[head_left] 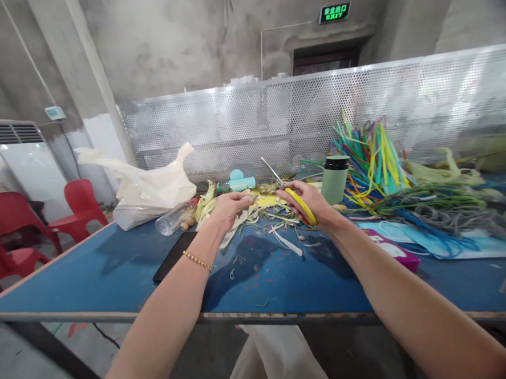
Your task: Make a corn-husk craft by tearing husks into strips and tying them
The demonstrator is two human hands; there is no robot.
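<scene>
My right hand (307, 203) is closed around yellow-handled scissors (288, 190), whose metal blades point up and left. My left hand (229, 207) rests with curled fingers on a heap of pale leaf strips (231, 222) on the blue table (112, 272); what the fingers pinch is too small to name. A bead bracelet sits on my left wrist. Cut scraps (286, 239) lie scattered in front of both hands.
A green flask (335, 179) stands just right of my right hand. Coloured strips (371, 159) and tangled green and grey cord (434, 207) fill the right side. A cream plastic bag (150, 187), a clear bottle (175, 219) and a black slab (173, 254) lie at left. Red chairs (82, 203) stand beyond the table.
</scene>
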